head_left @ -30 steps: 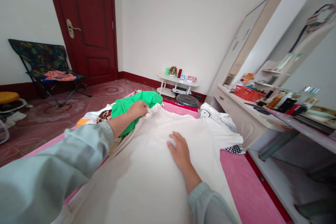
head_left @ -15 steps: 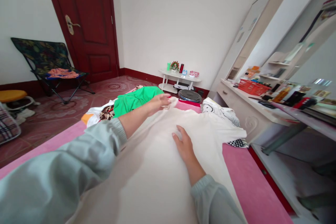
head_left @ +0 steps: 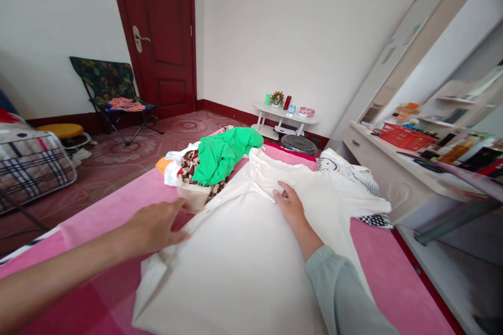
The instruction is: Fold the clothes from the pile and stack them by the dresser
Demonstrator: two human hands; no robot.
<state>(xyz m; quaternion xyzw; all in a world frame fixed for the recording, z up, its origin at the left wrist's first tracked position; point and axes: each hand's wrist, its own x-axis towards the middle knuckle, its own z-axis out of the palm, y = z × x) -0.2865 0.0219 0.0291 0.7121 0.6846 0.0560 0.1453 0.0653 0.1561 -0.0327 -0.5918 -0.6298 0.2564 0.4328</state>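
A white T-shirt (head_left: 243,251) lies spread over the pink bed cover (head_left: 389,267), wrinkled near its neck, with one sleeve stretched to the right. My left hand (head_left: 157,226) is at the shirt's left edge, thumb and fingers apart, just beside the left sleeve. Resting on the upper middle of the shirt is my right hand (head_left: 293,207), palm down, its thumb apart from the fingers. Beyond my left hand, a green garment (head_left: 223,154) lies heaped on a brown patterned cloth (head_left: 189,165).
Folded white clothes with a smiley print (head_left: 338,165) lie at the bed's far right. A dresser (head_left: 396,167) with a red basket (head_left: 406,136) stands to the right. At the back are a small white table (head_left: 285,112), a folding chair (head_left: 106,84) and a door (head_left: 157,21).
My left hand has left the shirt's neck area and come back down to its left edge. The right hand stays on the shirt. The view has turned slightly left.
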